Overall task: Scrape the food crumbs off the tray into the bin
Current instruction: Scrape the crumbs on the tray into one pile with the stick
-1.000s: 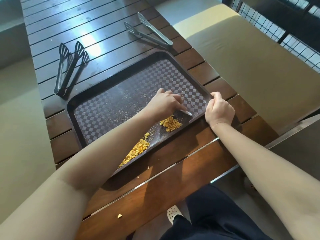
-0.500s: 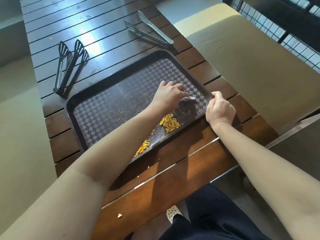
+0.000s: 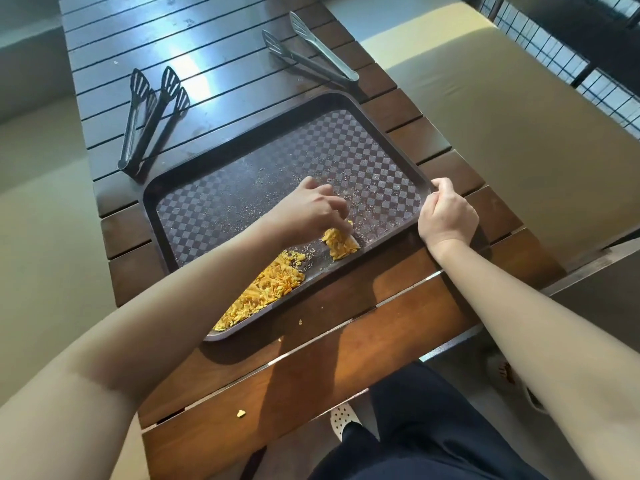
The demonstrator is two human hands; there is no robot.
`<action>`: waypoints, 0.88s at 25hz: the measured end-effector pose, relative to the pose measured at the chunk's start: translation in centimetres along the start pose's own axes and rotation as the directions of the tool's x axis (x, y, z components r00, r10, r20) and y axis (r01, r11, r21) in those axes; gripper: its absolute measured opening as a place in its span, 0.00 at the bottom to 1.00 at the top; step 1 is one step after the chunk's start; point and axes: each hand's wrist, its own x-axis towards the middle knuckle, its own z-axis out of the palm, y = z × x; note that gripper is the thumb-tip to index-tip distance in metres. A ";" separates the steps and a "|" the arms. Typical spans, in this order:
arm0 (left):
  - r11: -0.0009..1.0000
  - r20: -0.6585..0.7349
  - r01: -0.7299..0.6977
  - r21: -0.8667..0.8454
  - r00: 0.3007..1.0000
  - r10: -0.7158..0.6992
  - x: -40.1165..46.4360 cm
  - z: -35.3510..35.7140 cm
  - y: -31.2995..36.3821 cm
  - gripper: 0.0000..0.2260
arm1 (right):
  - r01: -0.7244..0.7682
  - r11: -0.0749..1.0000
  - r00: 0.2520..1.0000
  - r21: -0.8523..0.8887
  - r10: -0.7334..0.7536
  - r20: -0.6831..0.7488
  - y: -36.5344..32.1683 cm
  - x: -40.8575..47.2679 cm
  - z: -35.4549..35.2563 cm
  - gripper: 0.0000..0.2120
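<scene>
You're gripping the tray's [image 3: 221, 174] near-right corner with your right hand [image 3: 446, 216] closed around the rim, while your left hand [image 3: 308, 209], fingers curled on something small I can't make out, is sitting right against the crumbs [image 3: 341, 242] by the near rim.

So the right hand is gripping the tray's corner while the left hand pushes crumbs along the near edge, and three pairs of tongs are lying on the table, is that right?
Not quite: the head view shows two pairs of tongs on the table, not three, the dark tongs and the metal tongs. The rest holds: the right hand grips the tray corner, and the left hand pushes crumbs along the near edge.
</scene>
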 end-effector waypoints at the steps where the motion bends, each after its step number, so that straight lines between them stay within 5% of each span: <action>1: 1.000 0.008 0.002 0.004 1.000 -0.002 -0.7 -0.2 -0.1 0.12 | 0.001 1.000 1.000 0.001 -0.001 0.000 0.0 0.0 0.0 0.17; 9: 0.912 -0.102 0.396 -0.104 0.908 -0.406 1.0 -0.2 0.1 0.12 | 0.000 1.000 1.000 0.001 0.000 -0.005 0.1 0.0 0.1 0.16; 13: 0.903 -0.024 0.393 -0.173 0.915 -0.403 0.4 0.4 -0.4 0.12 | 0.006 1.000 1.000 -0.003 -0.007 -0.014 0.1 0.0 0.2 0.16; 19: 0.973 0.021 0.214 -0.084 0.977 -0.213 -3.2 0.4 -1.0 0.12 | 0.005 1.000 1.000 0.004 -0.005 -0.020 0.0 -0.1 0.1 0.16; 22: 0.924 -0.035 0.322 -0.204 0.941 -0.336 -3.7 0.3 -1.5 0.11 | 0.005 1.000 1.000 0.009 -0.005 -0.019 0.0 -0.1 0.1 0.16</action>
